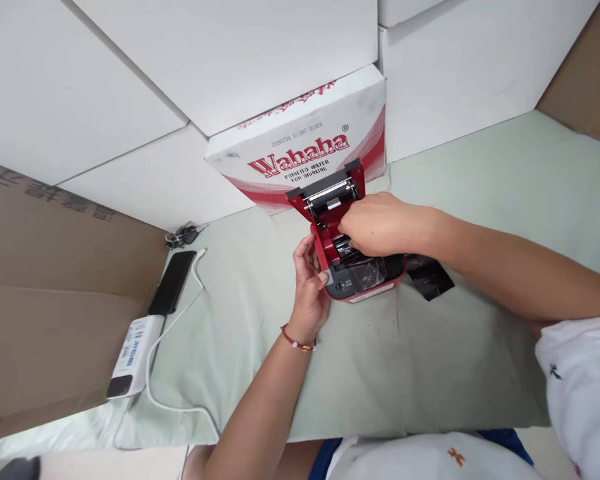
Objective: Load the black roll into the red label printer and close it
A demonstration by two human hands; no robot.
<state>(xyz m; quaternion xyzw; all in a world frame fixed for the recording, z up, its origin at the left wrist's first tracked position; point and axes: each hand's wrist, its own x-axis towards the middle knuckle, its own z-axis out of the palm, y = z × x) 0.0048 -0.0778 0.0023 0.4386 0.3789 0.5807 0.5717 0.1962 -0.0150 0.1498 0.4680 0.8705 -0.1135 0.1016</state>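
Note:
A small red label printer (353, 280) sits on a pale green cloth (380, 360) with its lid (330, 190) tipped up and open. My left hand (309, 287) grips the printer's left side, fingers curled round its edge; a red bead bracelet is on that wrist. My right hand (375, 223) reaches from the right into the open paper bay, fingers bent down onto a dark roll or film inside. What the fingertips hold is hidden. Crinkled clear plastic (367, 270) lies over the printer's front.
A black plastic bag (430, 275) lies just right of the printer. A Wahaha water carton (300, 150) and white boxes stand behind. At the left are a black phone (173, 281), a white power bank (133, 357) with a white cable, keys (183, 235) and brown cardboard (55, 313).

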